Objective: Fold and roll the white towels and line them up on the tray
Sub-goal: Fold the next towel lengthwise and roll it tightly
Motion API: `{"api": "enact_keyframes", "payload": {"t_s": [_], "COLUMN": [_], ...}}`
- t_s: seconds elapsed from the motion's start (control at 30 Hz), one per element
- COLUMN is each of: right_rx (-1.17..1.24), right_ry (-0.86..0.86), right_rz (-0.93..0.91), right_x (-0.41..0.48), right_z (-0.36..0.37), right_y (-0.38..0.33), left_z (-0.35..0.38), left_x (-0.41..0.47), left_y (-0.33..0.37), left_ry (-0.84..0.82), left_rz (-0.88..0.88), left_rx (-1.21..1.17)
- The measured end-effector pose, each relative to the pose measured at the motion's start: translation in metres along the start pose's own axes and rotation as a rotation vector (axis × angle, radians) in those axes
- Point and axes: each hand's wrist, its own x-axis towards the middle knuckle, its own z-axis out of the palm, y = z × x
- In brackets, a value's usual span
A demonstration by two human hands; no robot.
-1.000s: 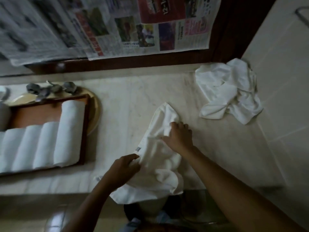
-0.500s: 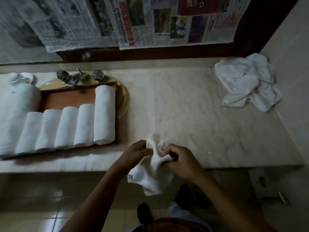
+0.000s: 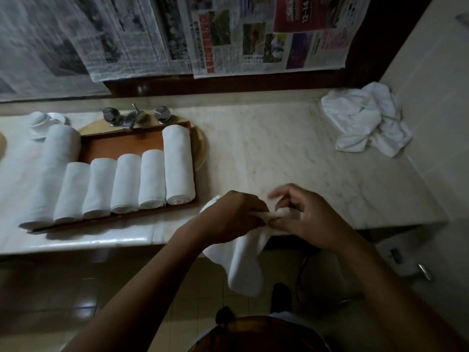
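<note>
A white towel (image 3: 245, 265) hangs over the counter's front edge. My left hand (image 3: 233, 217) grips its upper edge, and my right hand (image 3: 302, 217) pinches the same edge just to the right, with some fingers lifted and blurred. On the left lies a brown wooden tray (image 3: 127, 144) holding several rolled white towels (image 3: 152, 179) side by side. A loose heap of white towels (image 3: 368, 120) sits in the far right corner of the counter.
The marble counter (image 3: 291, 161) runs from left to right, with a tiled wall on the right. A metal tap with two knobs (image 3: 134, 116) stands behind the tray, a white cup (image 3: 45, 120) to its left. Newspaper sheets (image 3: 203, 34) hang on the back wall.
The towel came off the counter and now hangs over the front edge. Both hands have moved apart along its upper edge. The view has shifted left, showing more of the tray.
</note>
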Motion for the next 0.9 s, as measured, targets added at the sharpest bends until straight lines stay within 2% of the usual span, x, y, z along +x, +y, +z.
{"api": "enact_keyframes", "payload": {"t_s": [0.1, 0.3, 0.43, 0.6, 0.73, 0.83, 0.9], "right_rx": [-0.13, -0.102, -0.124, -0.3, -0.406, -0.364, -0.372], "right_ry": [0.078, 0.208, 0.298, 0.404, 0.318, 0.136, 0.03], "right_rz": [0.026, -0.024, -0.012, 0.047, 0.133, 0.277, 0.332], "right_x": [0.002, 0.007, 0.011, 0.02, 0.016, 0.004, -0.003], "right_z": [0.001, -0.019, -0.035, -0.047, -0.052, -0.053, -0.052], "right_y": [-0.004, 0.004, 0.019, 0.041, 0.078, 0.099, 0.108], "left_z": [-0.006, -0.01, -0.022, -0.027, -0.013, 0.003, 0.015], "left_x": [-0.005, -0.026, -0.036, -0.038, -0.05, -0.061, -0.065], "left_y": [-0.004, -0.036, -0.05, -0.065, -0.083, -0.092, -0.096], "left_ry": [0.038, 0.029, 0.116, 0.263, 0.287, 0.212, 0.129], "left_rz": [-0.1, -0.319, -0.37, -0.438, -0.439, -0.361, -0.369], "left_rx": [-0.022, 0.16, 0.129, 0.062, -0.024, -0.112, -0.138]}}
